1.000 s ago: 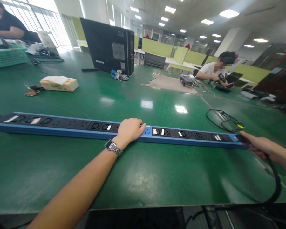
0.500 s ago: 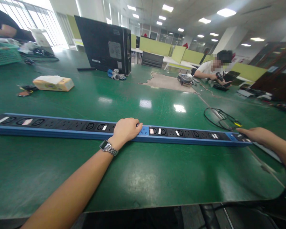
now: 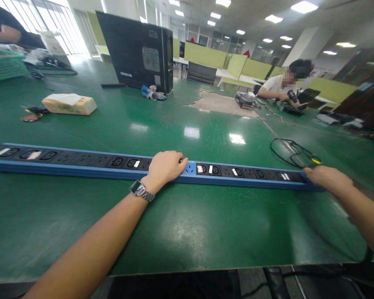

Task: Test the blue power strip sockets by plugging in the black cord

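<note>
A long blue power strip [image 3: 81,162] is lying across the middle of the frame on a green table [image 3: 187,232]. The left hand [image 3: 166,166], a metal watch [image 3: 140,190] on its wrist, is resting curled over the strip near its middle. The right hand [image 3: 326,177] is lying on the strip's right end. A looped black cable [image 3: 294,153] is sitting just above that end. At upper left, a yellow box [image 3: 69,104] and a black computer case [image 3: 137,52] are standing.

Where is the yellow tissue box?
In the head view, the tissue box lies on the green table at the far left, beyond the long blue power strip and left of the black computer case.
</note>
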{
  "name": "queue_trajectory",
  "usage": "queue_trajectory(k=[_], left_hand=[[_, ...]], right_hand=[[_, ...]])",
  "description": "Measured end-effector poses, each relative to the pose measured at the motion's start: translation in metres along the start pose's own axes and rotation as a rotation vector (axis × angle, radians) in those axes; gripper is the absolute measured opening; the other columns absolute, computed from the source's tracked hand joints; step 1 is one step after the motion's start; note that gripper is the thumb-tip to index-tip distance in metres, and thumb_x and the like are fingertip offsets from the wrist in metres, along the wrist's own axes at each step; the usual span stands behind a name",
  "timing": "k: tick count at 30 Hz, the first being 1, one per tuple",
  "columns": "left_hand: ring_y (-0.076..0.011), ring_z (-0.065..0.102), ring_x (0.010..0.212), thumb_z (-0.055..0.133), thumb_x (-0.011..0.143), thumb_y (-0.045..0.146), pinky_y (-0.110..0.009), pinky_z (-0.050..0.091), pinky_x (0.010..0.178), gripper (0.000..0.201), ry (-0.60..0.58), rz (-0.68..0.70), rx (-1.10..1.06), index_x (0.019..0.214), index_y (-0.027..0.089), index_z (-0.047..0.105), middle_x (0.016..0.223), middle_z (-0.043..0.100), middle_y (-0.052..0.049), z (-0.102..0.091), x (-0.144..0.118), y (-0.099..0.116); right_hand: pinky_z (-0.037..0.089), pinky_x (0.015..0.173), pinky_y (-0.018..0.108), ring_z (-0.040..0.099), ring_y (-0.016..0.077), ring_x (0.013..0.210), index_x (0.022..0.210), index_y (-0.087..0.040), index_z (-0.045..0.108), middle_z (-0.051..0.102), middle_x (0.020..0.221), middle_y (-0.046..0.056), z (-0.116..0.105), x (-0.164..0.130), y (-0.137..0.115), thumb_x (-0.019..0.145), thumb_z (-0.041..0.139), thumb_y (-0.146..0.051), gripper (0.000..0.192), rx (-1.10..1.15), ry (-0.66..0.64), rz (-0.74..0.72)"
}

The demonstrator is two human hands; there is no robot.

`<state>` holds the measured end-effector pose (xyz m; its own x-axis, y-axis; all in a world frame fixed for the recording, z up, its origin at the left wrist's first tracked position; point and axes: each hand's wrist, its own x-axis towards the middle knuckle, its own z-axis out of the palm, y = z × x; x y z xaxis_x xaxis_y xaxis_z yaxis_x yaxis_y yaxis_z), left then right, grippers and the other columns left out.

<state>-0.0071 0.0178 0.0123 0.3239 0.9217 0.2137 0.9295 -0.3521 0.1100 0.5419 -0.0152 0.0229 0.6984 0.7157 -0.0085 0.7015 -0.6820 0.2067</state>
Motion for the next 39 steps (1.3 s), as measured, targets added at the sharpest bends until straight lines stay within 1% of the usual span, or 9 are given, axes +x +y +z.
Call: queue_trajectory(k=[2,5,9,15,23,28,32,36,39], left_hand=[[-0.0231,0.066,0.082,0.033,0.092,0.045,-0.031,0.045,0.069,0.047,-0.010,-0.006,0.004,0.085,0.020,0.072,0.088,0.072,-0.008,0.000,0.000,0.000],[-0.0237,0.066,0.083,0.033,0.092,0.046,-0.031,0.046,0.070,0.048,-0.026,-0.006,0.003,0.086,0.020,0.072,0.089,0.072,-0.008,0.000,0.001,0.000],[-0.0234,0.066,0.084,0.033,0.092,0.047,-0.031,0.046,0.071,0.048,-0.028,-0.015,-0.002,0.085,0.021,0.073,0.090,0.073,-0.008,0.001,0.002,0.000],[-0.0233,0.066,0.084,0.033,0.092,0.047,-0.031,0.045,0.072,0.048,-0.033,-0.016,-0.007,0.087,0.021,0.073,0.090,0.072,-0.008,0.000,0.002,0.000],[-0.0229,0.065,0.084,0.032,0.093,0.046,-0.031,0.045,0.071,0.047,-0.038,-0.015,0.006,0.088,0.020,0.072,0.090,0.072,-0.008,-0.001,0.001,0.001],[-0.0236,0.065,0.084,0.031,0.093,0.046,-0.031,0.044,0.070,0.049,-0.034,-0.005,0.019,0.088,0.020,0.072,0.090,0.072,-0.009,0.000,0.001,0.001],[-0.0241,0.065,0.083,0.030,0.093,0.046,-0.032,0.044,0.070,0.050,-0.028,0.012,0.044,0.083,0.020,0.072,0.088,0.071,-0.010,-0.002,0.001,0.003],[-0.0233,0.065,0.082,0.030,0.093,0.045,-0.031,0.044,0.070,0.050,-0.033,0.012,0.060,0.081,0.021,0.072,0.087,0.071,-0.009,-0.004,-0.001,0.005],[-0.0229,0.066,0.083,0.029,0.093,0.044,-0.031,0.044,0.069,0.051,-0.024,0.019,0.079,0.081,0.021,0.072,0.088,0.071,-0.009,-0.004,-0.001,0.006]], right_hand=[[0.051,0.082,0.051,0.062,0.0427,0.104,0.106,-0.007,0.069,0.061,0.120,0.028,-0.008,-0.022,-0.010,0.083,0.036,-0.054,0.062,-0.022,-0.040,0.023],[0.051,0.082,0.049,0.061,0.0413,0.107,0.113,-0.008,0.067,0.061,0.120,0.027,-0.015,-0.046,-0.020,0.085,0.032,-0.052,0.063,-0.013,-0.034,0.038],[0.051,0.079,0.048,0.062,0.0413,0.103,0.111,-0.007,0.067,0.062,0.117,0.028,-0.013,-0.055,-0.024,0.084,0.034,-0.052,0.062,0.007,0.023,0.095],[0.051,0.074,0.050,0.062,0.0446,0.100,0.114,-0.005,0.066,0.063,0.110,0.030,-0.002,-0.052,-0.021,0.083,0.030,-0.061,0.073,0.057,0.045,0.164],[0.051,0.073,0.049,0.063,0.0424,0.098,0.113,-0.006,0.067,0.062,0.116,0.030,-0.003,-0.045,-0.021,0.083,0.033,-0.057,0.068,0.020,0.032,0.149],[0.050,0.074,0.050,0.063,0.0429,0.098,0.114,-0.005,0.067,0.063,0.115,0.029,-0.003,-0.044,-0.017,0.085,0.029,-0.059,0.071,0.010,0.035,0.088],[0.050,0.078,0.049,0.061,0.0439,0.104,0.115,-0.004,0.066,0.061,0.120,0.029,-0.005,-0.043,-0.013,0.086,0.027,-0.061,0.075,-0.005,-0.042,0.024],[0.049,0.083,0.049,0.059,0.0439,0.109,0.116,-0.006,0.066,0.059,0.124,0.028,-0.009,-0.030,-0.006,0.086,0.027,-0.060,0.072,-0.005,-0.081,0.017],[0.050,0.082,0.049,0.058,0.0422,0.112,0.114,-0.012,0.066,0.059,0.126,0.025,-0.019,-0.008,0.008,0.086,0.029,-0.061,0.068,0.007,-0.094,0.001]])
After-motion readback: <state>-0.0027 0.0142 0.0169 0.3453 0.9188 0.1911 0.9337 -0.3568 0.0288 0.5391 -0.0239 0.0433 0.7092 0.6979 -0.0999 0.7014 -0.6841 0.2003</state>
